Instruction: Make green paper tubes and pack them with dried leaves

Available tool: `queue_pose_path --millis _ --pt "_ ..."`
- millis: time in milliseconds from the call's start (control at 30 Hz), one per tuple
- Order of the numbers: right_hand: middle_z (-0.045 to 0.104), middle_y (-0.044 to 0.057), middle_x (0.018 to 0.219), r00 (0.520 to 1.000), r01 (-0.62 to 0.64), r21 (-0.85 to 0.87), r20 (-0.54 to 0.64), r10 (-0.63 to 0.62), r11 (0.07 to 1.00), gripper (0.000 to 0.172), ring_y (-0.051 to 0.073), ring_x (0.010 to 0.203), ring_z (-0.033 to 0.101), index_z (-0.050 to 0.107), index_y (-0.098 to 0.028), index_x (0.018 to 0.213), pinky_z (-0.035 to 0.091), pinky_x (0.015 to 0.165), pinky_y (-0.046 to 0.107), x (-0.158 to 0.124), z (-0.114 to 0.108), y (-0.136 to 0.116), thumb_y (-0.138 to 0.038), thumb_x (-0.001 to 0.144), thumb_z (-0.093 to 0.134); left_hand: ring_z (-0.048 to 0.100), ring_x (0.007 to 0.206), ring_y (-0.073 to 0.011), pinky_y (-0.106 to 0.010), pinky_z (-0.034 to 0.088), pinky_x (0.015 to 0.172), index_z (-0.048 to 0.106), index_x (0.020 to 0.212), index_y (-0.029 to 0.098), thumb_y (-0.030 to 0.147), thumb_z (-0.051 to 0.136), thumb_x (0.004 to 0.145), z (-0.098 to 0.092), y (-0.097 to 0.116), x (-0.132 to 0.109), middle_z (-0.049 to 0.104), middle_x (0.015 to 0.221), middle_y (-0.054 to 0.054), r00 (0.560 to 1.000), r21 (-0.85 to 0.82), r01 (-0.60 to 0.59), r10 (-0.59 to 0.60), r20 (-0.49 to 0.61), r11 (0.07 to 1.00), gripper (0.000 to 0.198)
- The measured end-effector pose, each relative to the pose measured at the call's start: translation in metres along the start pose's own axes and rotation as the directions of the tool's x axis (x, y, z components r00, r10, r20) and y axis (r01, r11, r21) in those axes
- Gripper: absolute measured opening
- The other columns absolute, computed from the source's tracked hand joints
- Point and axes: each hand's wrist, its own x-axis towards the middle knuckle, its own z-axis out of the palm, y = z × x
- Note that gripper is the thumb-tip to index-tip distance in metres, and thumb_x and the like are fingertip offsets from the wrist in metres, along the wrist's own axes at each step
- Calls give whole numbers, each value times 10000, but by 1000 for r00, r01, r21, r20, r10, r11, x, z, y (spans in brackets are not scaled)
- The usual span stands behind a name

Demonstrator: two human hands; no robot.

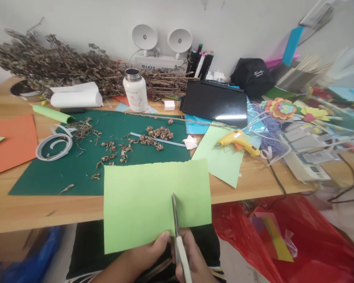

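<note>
The left hand (147,253) is pinching the light green paper sheet (141,196) taut at 6 o'clock because the right hand (196,262), clasping white-handled scissors (177,232), is cutting toward 12 o'clock.

Scissors (174,212) in paper sheet (141,204), before cutting mat (61,173); glue gun (237,141) right; bottle (135,89) behind.

- A craft workroom: a wooden table (47,214) carries a green cutting mat (61,173) and a yellow glue gun (237,142).
- Marker pens (200,63), paper flowers (281,108) and dried branches (61,67) crowd the wall side.
</note>
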Motion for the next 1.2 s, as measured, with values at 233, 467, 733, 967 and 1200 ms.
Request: queue_pose_path --millis 233,467,733,967,1200 --pt "351 -11 719 999 39 -48 36 -37 998 627 127 617 350 387 -211 1084 391 658 324 3 0 -5 -696 687 398 484 472 -139 -266 469 553 572 475 194 588 391 726 2 -2 4 552 440 -28 994 -31 -65 67 81 997 500" --pt "355 -17 691 995 12 -57 99 -7 998 592 124 612 352 398 -207 1093 385 634 301 4 -4 -17 -663 716 412 434 427 -109 -261 432 502 548 477 151 653 435 670 9 -4 6 474 414 -10 998 -297 -7 26 60 955 550" --pt "338 -30 692 991 -32 -2 127 32 999 632 101 575 292 397 -215 1046 331 560 260 3 -2 -19 -721 669 406 517 483 -143 -276 478 586 541 460 174 588 413 713 6 -2 4 542 453 -28 998 -142 23 -31 -51 990 502" --pt "315 -38 702 989 -51 -14 138 53 999 586 89 569 263 344 -214 992 275 523 238 5 -2 -13 -701 678 424 584 555 -182 -307 511 670 616 522 185 628 384 696 -1 -9 1 639 542 -54 998 46 62 -60 -32 997 530" --pt "329 -2 787 965 -108 -63 232 120 992 616 115 645 306 303 -217 992 315 614 282 2 -5 -32 -750 684 315 571 493 -158 -282 525 634 654 556 199 591 350 758 -2 -4 -1 628 496 -34 996 125 -90 91 -2 988 536"
